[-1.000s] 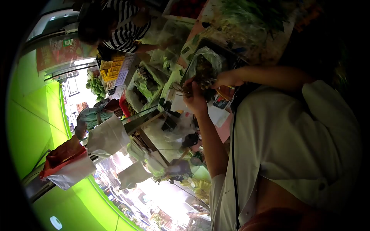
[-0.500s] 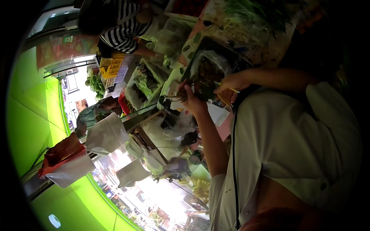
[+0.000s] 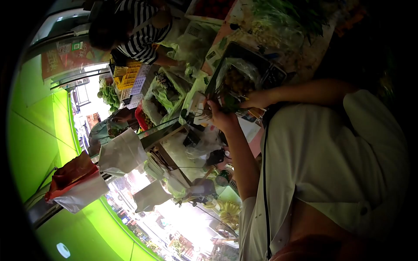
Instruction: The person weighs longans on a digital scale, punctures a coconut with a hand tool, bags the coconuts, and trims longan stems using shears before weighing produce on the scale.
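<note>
A bunch of leafy greens [image 3: 230, 103] with thin, root-like stems is held in front of me. My left hand [image 3: 221, 116] is closed around its stems, whose pale ends stick out to the left. My right hand [image 3: 257, 100] reaches in from the other side, its fingertips closed at the dark leaves; the fingertips are partly hidden. Just beyond both hands, a clear plastic bag [image 3: 250, 67] of small round brownish produce [image 3: 237, 80] sits in a dark tray [image 3: 233, 48].
A person in a striped top [image 3: 146, 26] leans over bagged vegetables [image 3: 170, 93]. A yellow crate [image 3: 127, 76], hanging bags [image 3: 122, 152] and bananas [image 3: 228, 213] are to the left and below. More greens [image 3: 291, 17] lie at the top.
My right hand has moved left, closer to my left hand and the leaves. A thin yellowish item beside its fingers earlier no longer shows there. My left hand still holds the bunch.
</note>
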### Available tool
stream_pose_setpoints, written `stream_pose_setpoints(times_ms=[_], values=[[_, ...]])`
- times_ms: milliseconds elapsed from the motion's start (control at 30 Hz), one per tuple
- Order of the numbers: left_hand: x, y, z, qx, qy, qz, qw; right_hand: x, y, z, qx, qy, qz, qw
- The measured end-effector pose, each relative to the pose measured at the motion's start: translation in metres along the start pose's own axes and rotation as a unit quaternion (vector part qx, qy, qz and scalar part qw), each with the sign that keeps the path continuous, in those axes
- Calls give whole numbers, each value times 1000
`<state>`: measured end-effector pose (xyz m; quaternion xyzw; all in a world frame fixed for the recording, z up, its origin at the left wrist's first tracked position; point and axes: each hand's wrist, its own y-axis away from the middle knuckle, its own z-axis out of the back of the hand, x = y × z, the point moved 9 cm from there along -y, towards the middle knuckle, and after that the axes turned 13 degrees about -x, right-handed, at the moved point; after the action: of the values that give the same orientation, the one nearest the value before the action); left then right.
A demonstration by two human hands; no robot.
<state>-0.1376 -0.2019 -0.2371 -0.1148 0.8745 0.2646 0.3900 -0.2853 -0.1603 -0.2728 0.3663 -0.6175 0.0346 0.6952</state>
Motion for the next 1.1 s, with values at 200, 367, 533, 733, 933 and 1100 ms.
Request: stream_pose_setpoints(times_ms=[200,367,533,733,933,1100], values=[[16,9,3,9,-7,47,999,-22,-19,-14,18,-92,4,996],[24,8,8,2,-6,50,999,-4,-13,0,-23,-102,25,994],[17,16,-1,15,7,72,997,0,2,18,-89,69,-11,994],[21,2,20,29,8,78,996,-18,-7,-2,18,133,68,989],[25,10,12,13,-40,64,997,-24,-12,10,-88,-21,4,996],[19,15,5,7,-24,89,996,-8,-6,33,-116,68,10,991]])
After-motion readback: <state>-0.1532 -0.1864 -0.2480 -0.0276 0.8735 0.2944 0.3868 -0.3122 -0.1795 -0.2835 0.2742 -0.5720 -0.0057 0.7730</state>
